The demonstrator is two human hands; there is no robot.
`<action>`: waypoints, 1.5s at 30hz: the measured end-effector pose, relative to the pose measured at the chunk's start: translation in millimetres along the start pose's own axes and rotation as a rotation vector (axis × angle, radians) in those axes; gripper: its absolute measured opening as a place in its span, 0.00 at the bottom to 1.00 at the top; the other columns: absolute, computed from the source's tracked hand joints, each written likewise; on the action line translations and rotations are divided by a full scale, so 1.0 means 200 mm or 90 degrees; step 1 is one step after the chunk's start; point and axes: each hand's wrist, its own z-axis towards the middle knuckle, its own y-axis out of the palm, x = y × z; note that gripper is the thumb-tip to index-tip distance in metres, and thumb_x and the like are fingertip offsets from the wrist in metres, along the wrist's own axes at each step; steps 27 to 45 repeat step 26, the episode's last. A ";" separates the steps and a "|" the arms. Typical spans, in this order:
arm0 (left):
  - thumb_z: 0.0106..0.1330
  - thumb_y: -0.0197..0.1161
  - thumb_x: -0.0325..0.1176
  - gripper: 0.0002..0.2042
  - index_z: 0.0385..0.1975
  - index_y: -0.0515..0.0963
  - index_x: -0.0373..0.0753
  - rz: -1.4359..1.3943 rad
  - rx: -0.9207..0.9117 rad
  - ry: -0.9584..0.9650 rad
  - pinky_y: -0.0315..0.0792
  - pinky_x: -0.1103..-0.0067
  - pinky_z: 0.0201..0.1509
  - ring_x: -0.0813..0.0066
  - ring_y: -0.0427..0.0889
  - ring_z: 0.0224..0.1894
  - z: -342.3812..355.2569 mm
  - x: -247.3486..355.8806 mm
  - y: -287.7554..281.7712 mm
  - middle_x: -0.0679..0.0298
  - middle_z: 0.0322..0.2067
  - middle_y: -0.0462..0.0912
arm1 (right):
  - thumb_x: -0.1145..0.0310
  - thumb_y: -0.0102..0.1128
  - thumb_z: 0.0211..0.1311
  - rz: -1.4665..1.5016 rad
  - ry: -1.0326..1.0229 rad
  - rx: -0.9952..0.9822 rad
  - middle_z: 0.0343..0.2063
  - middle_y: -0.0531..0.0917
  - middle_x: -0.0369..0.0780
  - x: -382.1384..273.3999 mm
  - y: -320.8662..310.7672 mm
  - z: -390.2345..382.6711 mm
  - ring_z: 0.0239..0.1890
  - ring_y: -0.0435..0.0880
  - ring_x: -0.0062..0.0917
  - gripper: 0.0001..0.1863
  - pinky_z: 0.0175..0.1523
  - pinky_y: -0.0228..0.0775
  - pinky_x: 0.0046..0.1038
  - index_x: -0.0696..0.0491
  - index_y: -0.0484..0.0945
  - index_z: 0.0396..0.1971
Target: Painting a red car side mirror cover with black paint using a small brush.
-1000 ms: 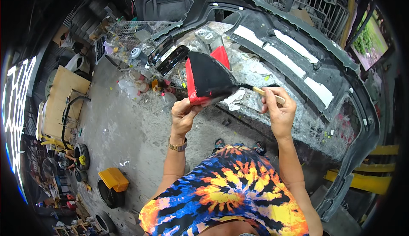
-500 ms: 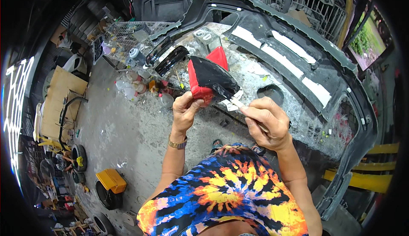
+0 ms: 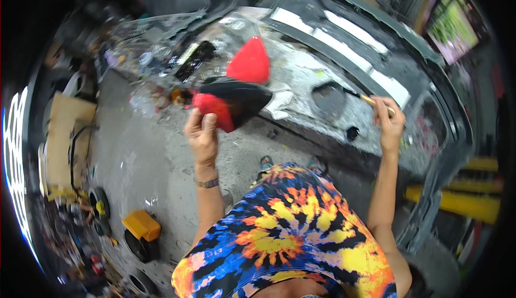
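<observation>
My left hand (image 3: 201, 134) grips the red edge of a red-and-black shell, which looks like a car mirror cover (image 3: 239, 100). The cover is tilted, its black face toward me, a little blurred. Behind it on the table lies a second red cover (image 3: 251, 61). Away to the right, my right hand (image 3: 388, 116) is closed round the pale handle of a paintbrush (image 3: 370, 100). The brush's dark bristles point left, at the edge of a dark round dish (image 3: 328, 100); whether they touch it I cannot tell. A small black pot (image 3: 352, 133) stands nearer me.
A large dark car bumper (image 3: 424, 77) curves round the back and right of the stained worktable (image 3: 301, 64). A clear metal-topped can (image 3: 236, 26), a white rag (image 3: 280, 102) and bottles (image 3: 145, 59) are about. A yellow crate (image 3: 141, 224) and tyres (image 3: 99, 201) are on the floor at left.
The brush has come off the cover's black face and swung right to the round dish with my right hand. My left hand has moved the cover left and tilted it. The view has shifted.
</observation>
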 end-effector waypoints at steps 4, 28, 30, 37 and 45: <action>0.69 0.55 0.26 0.11 0.50 0.72 0.35 0.024 0.078 -0.068 0.72 0.81 0.50 0.79 0.78 0.45 -0.08 -0.01 -0.02 0.62 0.44 0.79 | 0.71 0.58 0.63 -0.159 0.004 -0.015 0.26 0.78 0.32 0.31 -0.16 0.03 0.27 0.72 0.13 0.07 0.31 0.64 0.18 0.59 0.81 0.36; 0.58 0.62 0.18 0.11 0.40 0.77 0.38 -0.210 0.260 -0.349 0.70 0.84 0.50 0.81 0.78 0.42 -0.33 -0.31 0.04 0.67 0.38 0.81 | 0.75 0.59 0.60 -0.298 0.104 -0.150 0.29 0.82 0.40 0.66 -0.14 -0.12 0.32 0.82 0.21 0.05 0.40 0.72 0.22 0.60 0.82 0.33; 0.58 0.62 0.18 0.11 0.40 0.77 0.38 -0.210 0.260 -0.349 0.70 0.84 0.50 0.81 0.78 0.42 -0.33 -0.31 0.04 0.67 0.38 0.81 | 0.75 0.59 0.60 -0.298 0.104 -0.150 0.29 0.82 0.40 0.66 -0.14 -0.12 0.32 0.82 0.21 0.05 0.40 0.72 0.22 0.60 0.82 0.33; 0.58 0.62 0.18 0.11 0.40 0.77 0.38 -0.210 0.260 -0.349 0.70 0.84 0.50 0.81 0.78 0.42 -0.33 -0.31 0.04 0.67 0.38 0.81 | 0.75 0.59 0.60 -0.298 0.104 -0.150 0.29 0.82 0.40 0.66 -0.14 -0.12 0.32 0.82 0.21 0.05 0.40 0.72 0.22 0.60 0.82 0.33; 0.58 0.62 0.18 0.11 0.40 0.77 0.38 -0.210 0.260 -0.349 0.70 0.84 0.50 0.81 0.78 0.42 -0.33 -0.31 0.04 0.67 0.38 0.81 | 0.75 0.59 0.60 -0.298 0.104 -0.150 0.29 0.82 0.40 0.66 -0.14 -0.12 0.32 0.82 0.21 0.05 0.40 0.72 0.22 0.60 0.82 0.33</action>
